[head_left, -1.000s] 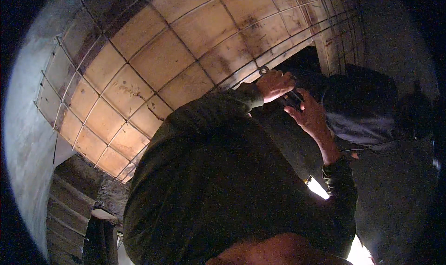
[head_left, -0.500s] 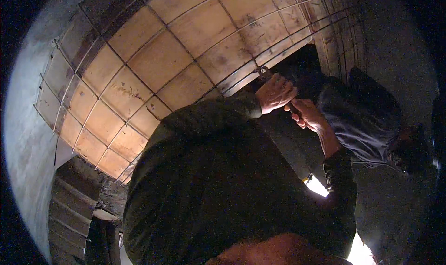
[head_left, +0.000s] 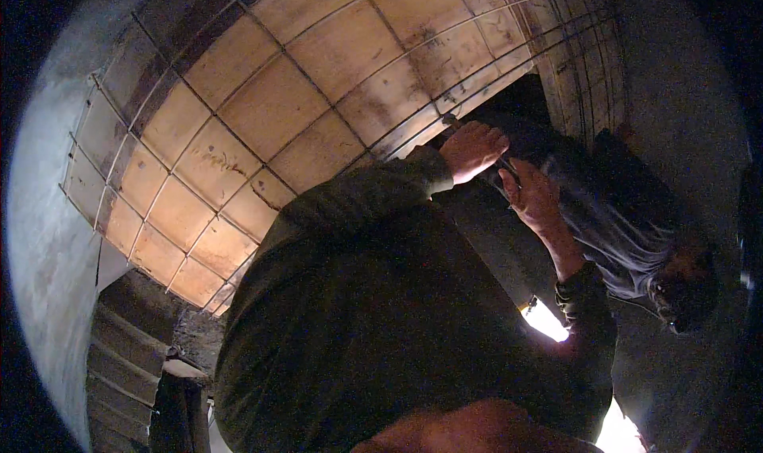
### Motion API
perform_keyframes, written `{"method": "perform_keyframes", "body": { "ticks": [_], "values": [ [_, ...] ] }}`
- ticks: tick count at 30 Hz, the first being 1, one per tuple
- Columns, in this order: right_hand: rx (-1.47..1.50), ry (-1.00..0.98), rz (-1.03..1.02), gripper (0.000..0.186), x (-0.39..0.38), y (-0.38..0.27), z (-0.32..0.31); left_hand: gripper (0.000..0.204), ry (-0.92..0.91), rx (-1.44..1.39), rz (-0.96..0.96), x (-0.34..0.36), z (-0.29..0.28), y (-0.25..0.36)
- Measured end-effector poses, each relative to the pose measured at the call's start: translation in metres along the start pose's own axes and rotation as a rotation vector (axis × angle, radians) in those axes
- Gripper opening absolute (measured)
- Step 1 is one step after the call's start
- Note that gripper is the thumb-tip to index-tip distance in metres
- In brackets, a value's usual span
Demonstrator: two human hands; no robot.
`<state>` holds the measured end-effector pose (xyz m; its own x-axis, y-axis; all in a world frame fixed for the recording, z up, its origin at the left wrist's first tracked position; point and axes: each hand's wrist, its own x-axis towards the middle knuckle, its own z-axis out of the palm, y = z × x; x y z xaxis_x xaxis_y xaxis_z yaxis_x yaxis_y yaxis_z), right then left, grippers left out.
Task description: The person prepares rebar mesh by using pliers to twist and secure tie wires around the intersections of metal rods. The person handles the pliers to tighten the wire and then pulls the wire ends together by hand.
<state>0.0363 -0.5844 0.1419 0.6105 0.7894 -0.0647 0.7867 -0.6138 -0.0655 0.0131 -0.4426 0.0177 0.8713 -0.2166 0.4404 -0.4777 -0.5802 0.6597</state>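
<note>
Left hand: the left hand [head_left: 474, 147] is raised at the end of a dark green sleeve [head_left: 373, 195], fingers curled together over the lower edge of the tiled panel [head_left: 270, 103]; whether something thin is pinched beneath them cannot be told.
Right hand: the right hand [head_left: 532, 195] is held just beside the left one, fingers bent around a small dark object that is too shadowed to be named.
Tiled panel: tan square tiles are crossed by a thin wire grid [head_left: 199, 147], and the panel ends at a dark opening [head_left: 520, 95] just above both hands.
Second person: a person in a dark grey garment [head_left: 612, 222] is seen right of the hands, close behind the right hand.
Surroundings: a pale curved wall [head_left: 48, 238] is seen at left, stacked grey slabs [head_left: 119, 358] at lower left.
</note>
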Motion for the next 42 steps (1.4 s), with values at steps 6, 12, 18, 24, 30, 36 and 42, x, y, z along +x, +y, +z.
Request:
{"method": "perform_keyframes", "body": {
  "ticks": [6, 12, 18, 24, 30, 36, 42],
  "values": [
    [1.071, -0.857, 1.089, 0.038, 0.021, 0.005, -0.02, 0.022, 0.032, 0.089, 0.049, -0.009, 0.0, -0.001],
    [-0.312, -0.158, -0.044, 0.038, 0.034, -0.027, -0.037, 0.013, -0.25, -0.304, -0.033, 0.015, -0.013, -0.022],
    [0.572, -0.773, 0.654, 0.045, 0.021, 0.004, -0.023, 0.018, 0.048, 0.016, 0.06, -0.001, -0.019, -0.003],
    [0.96, -0.798, 0.994, 0.042, 0.019, 0.003, -0.02, 0.015, -0.066, 0.047, 0.01, -0.007, -0.002, -0.007],
    [-0.299, -0.112, 0.049, 0.043, 0.013, -0.026, -0.022, 0.014, -0.135, -0.165, -0.05, 0.008, 0.005, -0.016],
    [-0.305, -0.19, 0.002, 0.039, 0.006, -0.007, -0.013, 0.026, -0.007, 0.211, -0.024, 0.0, -0.035, 0.007],
    [0.832, -0.82, 0.907, 0.033, 0.018, 0.007, -0.014, 0.033, 0.234, 0.147, 0.04, -0.017, -0.001, 0.013]
  ]
}}
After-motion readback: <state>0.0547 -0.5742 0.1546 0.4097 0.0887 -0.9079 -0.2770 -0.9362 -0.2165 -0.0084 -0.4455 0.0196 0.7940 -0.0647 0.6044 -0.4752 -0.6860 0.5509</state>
